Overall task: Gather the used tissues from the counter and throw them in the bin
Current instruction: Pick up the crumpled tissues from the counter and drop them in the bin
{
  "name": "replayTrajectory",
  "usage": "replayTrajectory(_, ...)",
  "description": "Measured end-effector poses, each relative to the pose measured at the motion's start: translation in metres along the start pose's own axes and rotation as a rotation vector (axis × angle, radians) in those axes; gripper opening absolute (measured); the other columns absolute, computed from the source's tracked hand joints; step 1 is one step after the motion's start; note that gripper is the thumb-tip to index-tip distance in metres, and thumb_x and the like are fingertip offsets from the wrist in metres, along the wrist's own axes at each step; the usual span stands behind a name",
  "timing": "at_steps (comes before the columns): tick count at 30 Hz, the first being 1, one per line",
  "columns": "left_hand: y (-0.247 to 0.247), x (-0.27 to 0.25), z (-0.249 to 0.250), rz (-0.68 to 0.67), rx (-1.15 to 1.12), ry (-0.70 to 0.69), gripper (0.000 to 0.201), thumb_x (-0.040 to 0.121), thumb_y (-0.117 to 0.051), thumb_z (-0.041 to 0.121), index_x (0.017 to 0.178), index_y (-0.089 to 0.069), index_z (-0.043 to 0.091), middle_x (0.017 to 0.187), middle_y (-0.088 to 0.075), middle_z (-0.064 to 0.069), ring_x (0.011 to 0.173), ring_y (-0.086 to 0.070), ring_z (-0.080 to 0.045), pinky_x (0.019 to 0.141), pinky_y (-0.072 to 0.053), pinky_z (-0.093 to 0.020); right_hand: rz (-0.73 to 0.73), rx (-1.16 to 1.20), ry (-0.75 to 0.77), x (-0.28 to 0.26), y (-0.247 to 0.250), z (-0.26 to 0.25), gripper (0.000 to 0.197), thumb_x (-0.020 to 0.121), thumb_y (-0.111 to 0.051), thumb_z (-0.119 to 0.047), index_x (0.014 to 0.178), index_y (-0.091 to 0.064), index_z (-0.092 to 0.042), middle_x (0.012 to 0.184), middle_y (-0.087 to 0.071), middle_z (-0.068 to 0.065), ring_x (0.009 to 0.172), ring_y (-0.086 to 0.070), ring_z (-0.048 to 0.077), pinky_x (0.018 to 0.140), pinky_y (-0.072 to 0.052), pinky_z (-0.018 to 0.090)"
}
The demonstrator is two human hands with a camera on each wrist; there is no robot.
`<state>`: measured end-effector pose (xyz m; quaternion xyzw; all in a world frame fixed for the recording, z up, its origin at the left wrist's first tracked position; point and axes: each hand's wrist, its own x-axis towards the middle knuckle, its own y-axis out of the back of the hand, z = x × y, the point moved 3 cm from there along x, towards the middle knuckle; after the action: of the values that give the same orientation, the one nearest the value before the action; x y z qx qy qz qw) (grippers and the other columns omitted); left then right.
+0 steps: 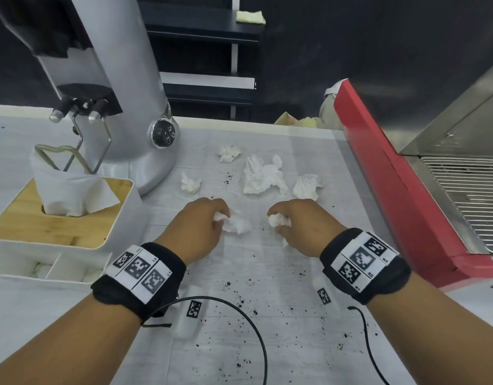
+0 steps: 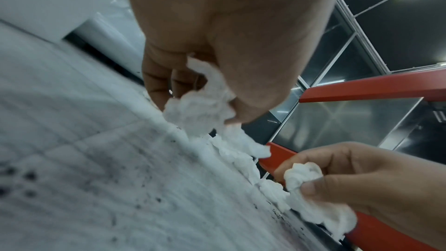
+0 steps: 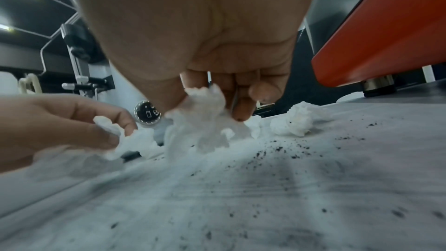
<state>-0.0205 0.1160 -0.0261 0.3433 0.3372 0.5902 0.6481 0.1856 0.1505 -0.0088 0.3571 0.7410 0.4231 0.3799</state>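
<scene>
Crumpled tissue pinched in curled left hand; smaller wad gripped in curled right hand; four loose tissues farther back on counter.

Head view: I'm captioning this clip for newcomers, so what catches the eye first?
Two hands at the centre of the counter, the left hand and right hand each pinching a crumpled tissue. Beyond them four more crumpled tissues lie loose among dark specks. A silver coffee grinder towers at the left, a red espresso machine at the right.
</scene>
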Motion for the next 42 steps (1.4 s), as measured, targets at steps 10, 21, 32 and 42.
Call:
replayTrajectory(10, 0.026, -0.009, -0.004, 0.205, -0.143, 0.030, 0.035, 0.079, -0.044, -0.009, 0.079, -0.063, 0.021, 0.095, -0.057, 0.000, 0.079, -0.053, -0.011, 0.069, -0.034, -0.007, 0.174, 0.302, -0.032, -0.018, 0.010, 0.015, 0.019, 0.095, -0.051, -0.013, 0.093, -0.069, -0.014, 0.098, -0.058, -0.003, 0.080, -0.058, 0.010, 0.061, -0.042, 0.010)
replayTrajectory(21, 0.033, 0.025, -0.018, 0.146, 0.050, 0.414, 0.055, 0.079, -0.054, 0.059, 0.126, -0.045, 0.031, 0.127, -0.038, -0.011, 0.123, -0.038, -0.033, 0.099, -0.038, -0.047, 0.274, 0.538, -0.150, -0.013, 0.020, 0.036, 0.027, 0.092, -0.050, -0.011, 0.073, -0.068, -0.004, 0.059, -0.057, -0.005, 0.044, -0.042, 0.008, 0.049, -0.036, 0.022)
replayTrajectory(32, 0.029, 0.044, -0.039, 0.034, 0.201, 0.367, 0.021, 0.083, -0.052, 0.026, 0.091, -0.061, 0.008, 0.095, -0.061, -0.012, 0.084, -0.058, -0.029, 0.077, -0.053, -0.039, 0.368, 0.176, -0.308, 0.042, 0.028, 0.066, 0.043, 0.094, -0.062, -0.020, 0.135, -0.050, -0.025, 0.139, -0.042, 0.004, 0.081, -0.060, 0.019, 0.075, -0.050, 0.030)
replayTrajectory(42, 0.026, 0.037, -0.034, 0.087, 0.007, 0.416, 0.072, 0.074, -0.037, 0.078, 0.087, -0.055, 0.010, 0.088, -0.060, -0.004, 0.083, -0.058, -0.023, 0.074, -0.048, -0.037, 0.201, 0.136, -0.354, 0.050, 0.020, 0.081, 0.049, 0.093, -0.061, -0.020, 0.141, -0.050, -0.018, 0.134, -0.059, 0.006, 0.107, -0.062, 0.025, 0.086, -0.052, 0.032)
